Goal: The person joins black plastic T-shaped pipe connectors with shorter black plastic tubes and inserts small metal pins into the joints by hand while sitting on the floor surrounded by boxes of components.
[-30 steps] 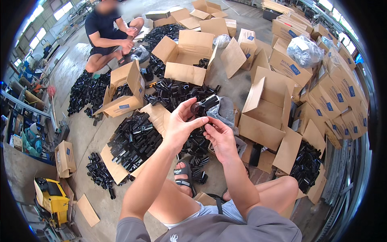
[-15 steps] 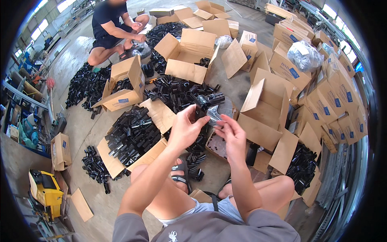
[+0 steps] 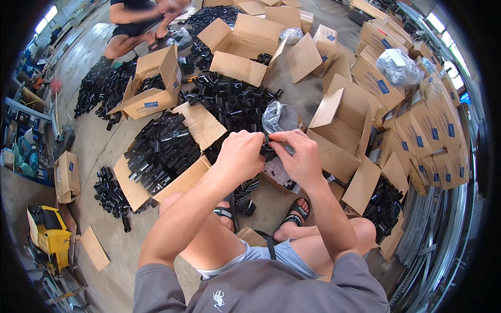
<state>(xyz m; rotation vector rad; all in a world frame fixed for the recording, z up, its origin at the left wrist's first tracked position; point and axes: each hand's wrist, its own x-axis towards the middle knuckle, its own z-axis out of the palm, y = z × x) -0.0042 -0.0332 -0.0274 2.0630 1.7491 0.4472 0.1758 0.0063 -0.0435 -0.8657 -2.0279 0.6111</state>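
Note:
In front of my knees, my left hand [image 3: 241, 152] is closed around a black tubular fitting [image 3: 267, 153], most of it hidden behind the fingers. My right hand [image 3: 298, 152] meets it from the other side, thumb and fingertips pinched together at the fitting. Whatever small thing that pinch may hold is too hidden to name. Just beyond my fingertips lies a clear plastic bag [image 3: 272, 116]. Under my hands is a shallow box of small dark pieces [image 3: 277, 169], partly covered. A heap of black fittings [image 3: 229, 101] spreads out behind.
An open carton of black fittings [image 3: 136, 194] stands at left, an empty open carton [image 3: 342, 128] at right. Stacked closed cartons [image 3: 428, 122] and metal profiles [image 3: 425, 235] line the right side. A co-worker [image 3: 138, 26] squats at far left. A yellow machine [image 3: 52, 232] stands lower left.
My hands have come together, and the fitting that stood up in my left hand is now mostly covered. The plastic bag has left my fingers and lies beyond them. The view has tilted down.

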